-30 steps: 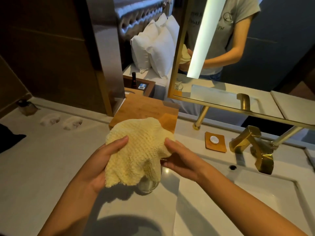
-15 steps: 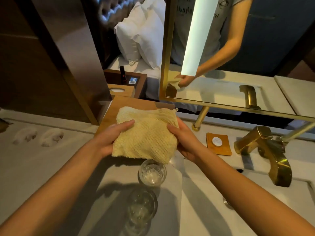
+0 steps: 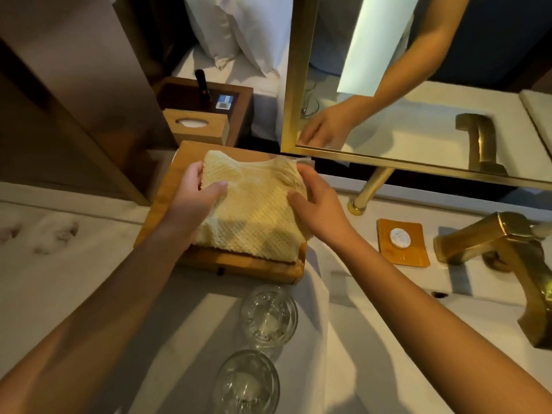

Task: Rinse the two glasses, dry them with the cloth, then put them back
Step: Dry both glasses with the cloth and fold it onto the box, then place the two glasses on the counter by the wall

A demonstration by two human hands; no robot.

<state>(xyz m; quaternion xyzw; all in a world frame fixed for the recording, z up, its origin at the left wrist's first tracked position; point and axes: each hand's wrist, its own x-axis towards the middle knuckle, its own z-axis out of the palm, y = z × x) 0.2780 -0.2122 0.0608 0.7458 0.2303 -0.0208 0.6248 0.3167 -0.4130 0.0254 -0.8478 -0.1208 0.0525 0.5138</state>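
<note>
Both forearms bare, reaching forward from lower corners, converging toward centre. Left hand (image 3: pixel 195 201) palm down, thumb laid flat on top of cloth (image 3: pixel 257 216), fingers curled over its left edge. Right hand (image 3: pixel 321 213) mirrors it: thumb on top near right edge, fingers curled round far right corner. Hands level, apart, cloth spanning gap between them; wrists straight

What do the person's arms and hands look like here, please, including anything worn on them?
The left forearm and right forearm are bare as far as the frame shows, with no sleeve in view. The left hand and right hand are bare too: no gloves, rings, watch or bracelet can be seen.
</note>
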